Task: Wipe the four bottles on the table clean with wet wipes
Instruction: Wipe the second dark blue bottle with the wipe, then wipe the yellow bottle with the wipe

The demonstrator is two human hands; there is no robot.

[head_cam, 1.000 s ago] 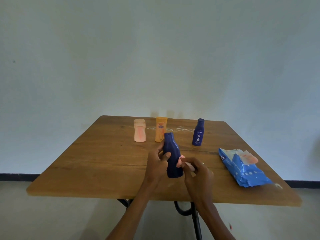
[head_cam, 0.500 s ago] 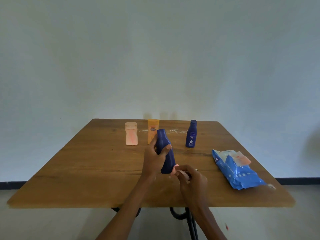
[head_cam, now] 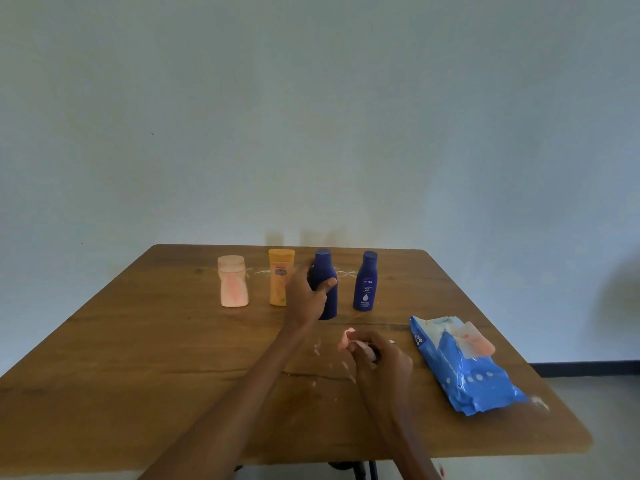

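Note:
My left hand (head_cam: 306, 296) grips a plain dark blue bottle (head_cam: 327, 271), upright with its base on the wooden table (head_cam: 138, 358), in the far row. To its left stand an orange bottle (head_cam: 280, 277) and a pale pink bottle (head_cam: 232, 286). To its right stands a labelled dark blue bottle (head_cam: 364, 281). My right hand (head_cam: 379, 356) rests nearer the front, closed on a crumpled pinkish wet wipe (head_cam: 346, 338).
A blue pack of wet wipes (head_cam: 460, 372) lies on the right side of the table, its flap open with a wipe sticking out. White smears mark the wood near my right hand. A plain wall rises behind the table.
My left hand has carried the plain blue bottle away from me and stood it in the row between the orange and labelled blue bottles. My right hand with the wipe has come off the bottle.

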